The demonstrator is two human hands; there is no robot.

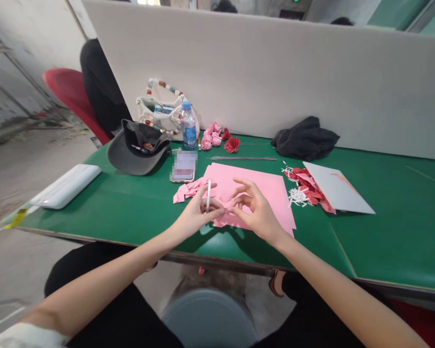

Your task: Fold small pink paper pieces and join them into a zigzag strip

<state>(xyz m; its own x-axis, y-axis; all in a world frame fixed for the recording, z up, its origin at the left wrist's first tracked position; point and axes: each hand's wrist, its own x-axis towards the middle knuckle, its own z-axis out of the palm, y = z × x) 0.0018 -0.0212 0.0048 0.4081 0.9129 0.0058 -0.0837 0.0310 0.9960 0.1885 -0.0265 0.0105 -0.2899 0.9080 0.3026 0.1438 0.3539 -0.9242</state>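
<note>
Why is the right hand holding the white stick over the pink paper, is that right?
Wrong hand: the left hand holds the white stick over the pink paper, as the head view shows.

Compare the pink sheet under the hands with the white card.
The pink sheet is bright pink and lies flat; the white card is pale with an orange streak, one edge over red scraps. The sheet looks larger and lies beneath the left hand and right hand; the card is untouched. Both lie on the green table.
</note>
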